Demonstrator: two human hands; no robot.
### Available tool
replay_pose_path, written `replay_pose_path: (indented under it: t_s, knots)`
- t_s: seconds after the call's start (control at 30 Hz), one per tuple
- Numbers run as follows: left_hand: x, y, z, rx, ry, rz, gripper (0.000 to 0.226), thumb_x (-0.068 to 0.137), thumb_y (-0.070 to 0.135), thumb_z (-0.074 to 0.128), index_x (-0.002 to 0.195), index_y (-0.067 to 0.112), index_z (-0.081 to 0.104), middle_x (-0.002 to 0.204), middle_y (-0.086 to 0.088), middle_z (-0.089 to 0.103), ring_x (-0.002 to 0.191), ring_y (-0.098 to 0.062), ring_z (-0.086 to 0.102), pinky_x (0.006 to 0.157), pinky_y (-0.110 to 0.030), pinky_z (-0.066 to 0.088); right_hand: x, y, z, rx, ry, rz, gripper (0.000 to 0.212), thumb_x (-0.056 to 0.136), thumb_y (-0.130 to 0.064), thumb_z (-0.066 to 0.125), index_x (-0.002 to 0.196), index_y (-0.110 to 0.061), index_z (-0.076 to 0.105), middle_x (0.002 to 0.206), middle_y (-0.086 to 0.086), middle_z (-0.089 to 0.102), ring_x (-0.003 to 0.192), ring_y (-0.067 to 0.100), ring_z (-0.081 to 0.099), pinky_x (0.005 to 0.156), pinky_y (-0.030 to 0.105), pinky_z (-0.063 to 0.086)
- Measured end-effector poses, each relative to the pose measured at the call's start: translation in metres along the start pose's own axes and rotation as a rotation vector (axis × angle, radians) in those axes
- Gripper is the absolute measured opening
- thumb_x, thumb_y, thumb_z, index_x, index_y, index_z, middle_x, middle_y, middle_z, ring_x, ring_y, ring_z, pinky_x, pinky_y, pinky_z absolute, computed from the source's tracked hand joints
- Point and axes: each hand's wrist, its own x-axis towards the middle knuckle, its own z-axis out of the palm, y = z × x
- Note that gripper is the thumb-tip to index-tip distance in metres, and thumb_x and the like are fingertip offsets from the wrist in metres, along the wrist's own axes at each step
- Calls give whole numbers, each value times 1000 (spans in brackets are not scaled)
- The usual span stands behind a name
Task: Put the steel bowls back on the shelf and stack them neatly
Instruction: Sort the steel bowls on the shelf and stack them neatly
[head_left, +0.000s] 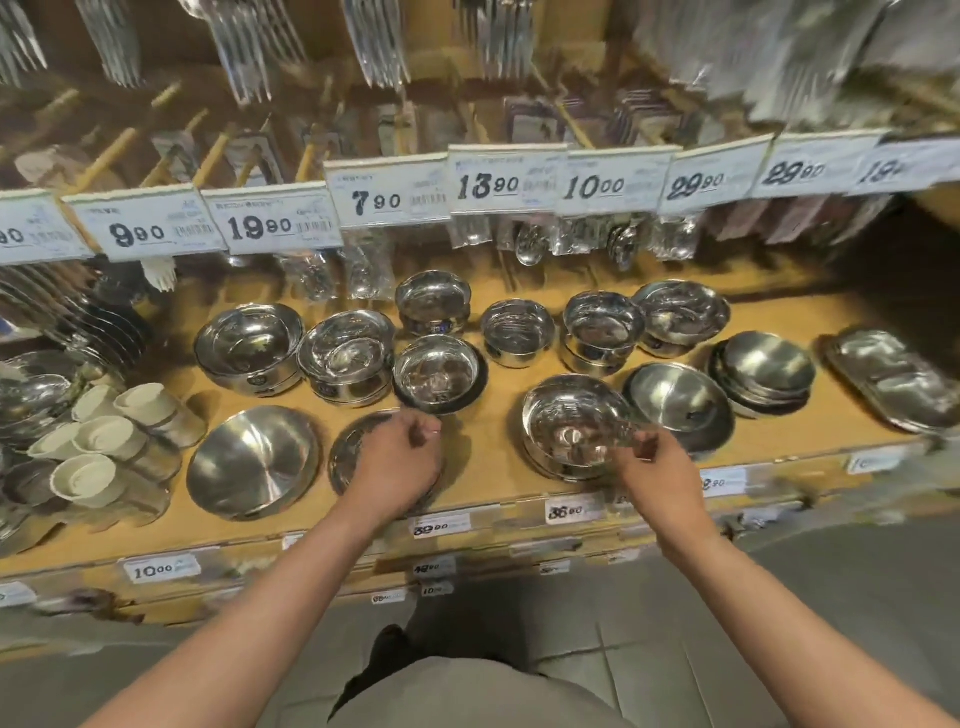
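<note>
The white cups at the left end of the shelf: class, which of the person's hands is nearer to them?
Left. The left hand hovers over a flat steel dish right of the white cups, one bowl between. The right hand is farther right, at another bowl's rim.

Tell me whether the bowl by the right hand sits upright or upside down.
Upright: the steel bowl shows its shiny hollow inside facing up, resting on the shelf, with the right hand at its rim.

Wooden shelf under warm light, white price tags on pegs above, grey tiled floor below.
</note>
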Motion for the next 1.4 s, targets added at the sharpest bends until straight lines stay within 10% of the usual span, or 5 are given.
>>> replay_pose_path:
  t_s: [0.13, 0.87, 1.03, 1.2, 1.4]
  knots:
    - [-3, -1, 8, -18, -56, -3, 11, 96, 14, 58, 95, 23, 66, 89, 2, 68, 78, -20, 65, 75, -37, 55, 15, 9, 2, 9, -114, 128, 45, 93, -35, 66, 130, -13, 52, 112, 5, 65, 100, 32, 68, 92, 52, 56]
    - [12, 2, 28, 15, -191, -25, 11, 98, 14, 56, 101, 19, 65, 87, 2, 66, 66, -10, 59, 52, -16, 44, 45, -11, -44, 373, -144, 335, 24, 94, 4, 60, 117, -4, 63, 102, 18, 73, 72, 28, 76, 60, 32, 65]
    - [28, 17, 66, -20, -329, -125, 11, 96, 15, 56, 87, 17, 63, 85, -1, 68, 88, -24, 70, 90, -40, 59, 33, 8, -85, 498, -42, 372, 26, 96, 5, 57, 122, 2, 60, 105, 20, 73, 71, 28, 75, 57, 26, 63]
    - [52, 22, 110, 34, -343, -229, 25, 98, 24, 56, 100, 0, 63, 73, -3, 60, 70, -20, 58, 67, -34, 48, 15, 41, -100, 537, 50, 415, 31, 95, 8, 55, 125, 8, 58, 112, 24, 71, 84, 35, 75, 58, 28, 64]
    - [61, 10, 138, -9, -310, -288, 13, 96, 11, 60, 86, 12, 51, 100, -21, 73, 100, -37, 72, 94, -54, 57, 1, 57, -100, 595, 102, 389, 37, 90, 11, 57, 124, -1, 62, 105, 12, 76, 83, 27, 77, 59, 27, 63]
